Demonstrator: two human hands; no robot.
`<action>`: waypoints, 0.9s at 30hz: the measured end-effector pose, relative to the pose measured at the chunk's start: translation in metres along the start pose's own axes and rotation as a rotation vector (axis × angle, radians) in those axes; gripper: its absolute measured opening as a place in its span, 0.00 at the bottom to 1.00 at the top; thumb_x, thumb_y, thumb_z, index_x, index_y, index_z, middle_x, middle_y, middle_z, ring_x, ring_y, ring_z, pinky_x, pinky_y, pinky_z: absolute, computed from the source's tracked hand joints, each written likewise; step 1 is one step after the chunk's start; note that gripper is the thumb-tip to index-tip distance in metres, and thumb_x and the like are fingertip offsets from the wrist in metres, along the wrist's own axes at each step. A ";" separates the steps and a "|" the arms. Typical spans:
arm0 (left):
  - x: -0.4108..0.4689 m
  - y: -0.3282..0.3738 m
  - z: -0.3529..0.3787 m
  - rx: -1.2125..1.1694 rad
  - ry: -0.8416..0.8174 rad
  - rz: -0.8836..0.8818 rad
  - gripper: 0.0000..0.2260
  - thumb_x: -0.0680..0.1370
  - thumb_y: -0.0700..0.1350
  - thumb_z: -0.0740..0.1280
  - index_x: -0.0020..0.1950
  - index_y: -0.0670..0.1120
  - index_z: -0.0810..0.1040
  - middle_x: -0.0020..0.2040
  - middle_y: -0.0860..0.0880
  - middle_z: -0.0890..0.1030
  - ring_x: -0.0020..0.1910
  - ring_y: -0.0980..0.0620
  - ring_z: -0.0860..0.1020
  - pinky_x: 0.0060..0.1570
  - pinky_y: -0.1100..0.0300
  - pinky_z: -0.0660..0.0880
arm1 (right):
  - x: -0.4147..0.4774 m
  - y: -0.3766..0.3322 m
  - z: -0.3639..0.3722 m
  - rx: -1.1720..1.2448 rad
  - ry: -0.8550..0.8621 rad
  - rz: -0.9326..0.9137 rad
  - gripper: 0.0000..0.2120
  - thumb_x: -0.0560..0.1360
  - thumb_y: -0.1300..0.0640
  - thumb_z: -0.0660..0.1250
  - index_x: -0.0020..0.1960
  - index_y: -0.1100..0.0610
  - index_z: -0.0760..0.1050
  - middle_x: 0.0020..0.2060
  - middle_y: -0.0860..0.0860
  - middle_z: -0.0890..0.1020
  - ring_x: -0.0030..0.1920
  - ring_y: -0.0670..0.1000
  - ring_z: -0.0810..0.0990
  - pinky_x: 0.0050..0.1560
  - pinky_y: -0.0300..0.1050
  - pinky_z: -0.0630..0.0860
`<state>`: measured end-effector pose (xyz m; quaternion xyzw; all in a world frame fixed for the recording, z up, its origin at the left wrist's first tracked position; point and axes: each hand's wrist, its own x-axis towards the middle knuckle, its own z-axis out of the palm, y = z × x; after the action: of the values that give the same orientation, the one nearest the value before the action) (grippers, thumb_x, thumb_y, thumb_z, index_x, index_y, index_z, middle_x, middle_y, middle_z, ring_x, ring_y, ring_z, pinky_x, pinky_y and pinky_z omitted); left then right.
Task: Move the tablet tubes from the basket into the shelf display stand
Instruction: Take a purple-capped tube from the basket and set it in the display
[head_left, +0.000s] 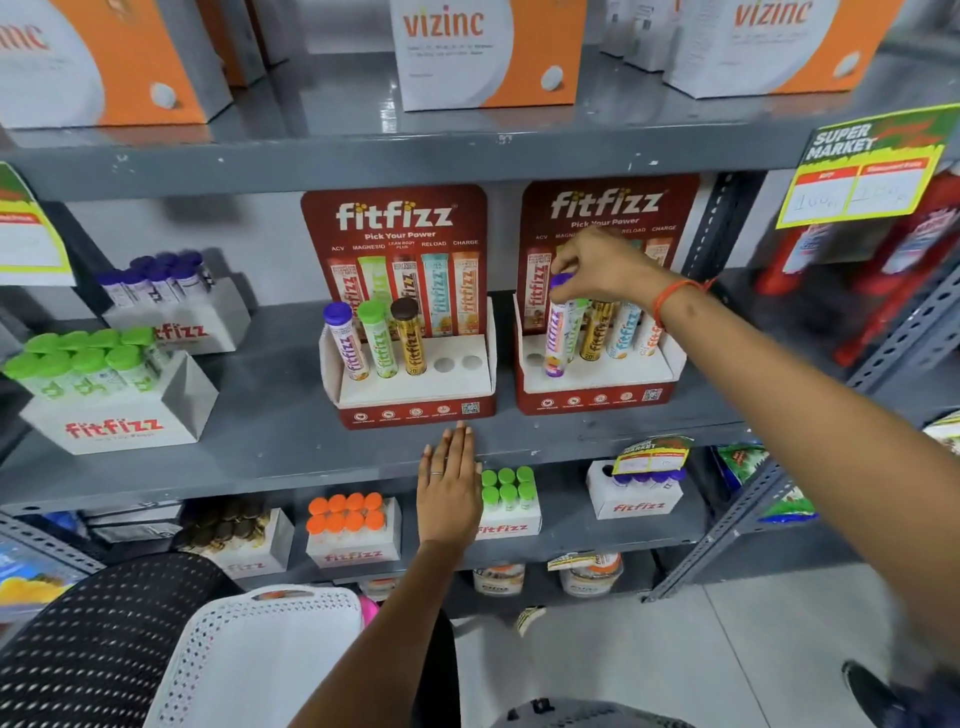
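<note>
Two red fitfizz display stands sit on the middle shelf. The left stand holds a purple-capped, a green-capped and a brown-capped tube, with two holes bare. My right hand grips the cap of a purple-capped tube, tilted over the white top of the right stand, next to an unfilled hole at its left end. Several other tubes stand in that stand behind it. My left hand lies flat, fingers together, against the shelf's front edge. The white perforated basket hangs below; its inside is hidden.
White fitfizz boxes of green-capped and purple-capped tubes stand at the left of the shelf. The lower shelf carries boxes with orange caps and green caps. Orange vizinc cartons fill the top shelf. A yellow price tag hangs at right.
</note>
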<state>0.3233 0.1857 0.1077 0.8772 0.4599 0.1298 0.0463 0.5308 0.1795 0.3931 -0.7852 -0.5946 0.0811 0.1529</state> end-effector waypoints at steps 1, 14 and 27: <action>0.000 0.000 -0.001 0.001 0.005 0.001 0.28 0.78 0.53 0.34 0.76 0.45 0.52 0.76 0.47 0.56 0.75 0.47 0.52 0.73 0.50 0.42 | 0.001 0.000 0.000 -0.023 -0.006 -0.008 0.15 0.69 0.58 0.73 0.52 0.65 0.81 0.56 0.60 0.82 0.56 0.58 0.79 0.59 0.54 0.78; -0.001 0.002 -0.001 -0.026 0.014 -0.019 0.29 0.80 0.54 0.34 0.74 0.44 0.60 0.73 0.45 0.64 0.73 0.45 0.60 0.71 0.47 0.49 | 0.012 0.004 0.000 -0.080 -0.068 -0.091 0.15 0.72 0.61 0.69 0.58 0.62 0.77 0.59 0.58 0.78 0.54 0.55 0.75 0.49 0.43 0.69; -0.001 0.001 -0.001 0.005 0.009 -0.014 0.25 0.80 0.52 0.40 0.75 0.45 0.57 0.75 0.46 0.61 0.74 0.47 0.57 0.72 0.49 0.46 | 0.027 0.004 0.031 -0.105 0.004 -0.056 0.19 0.69 0.62 0.72 0.59 0.61 0.76 0.58 0.60 0.79 0.57 0.60 0.77 0.59 0.51 0.76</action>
<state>0.3235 0.1841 0.1091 0.8734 0.4668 0.1323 0.0430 0.5324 0.2092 0.3639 -0.7752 -0.6196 0.0437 0.1149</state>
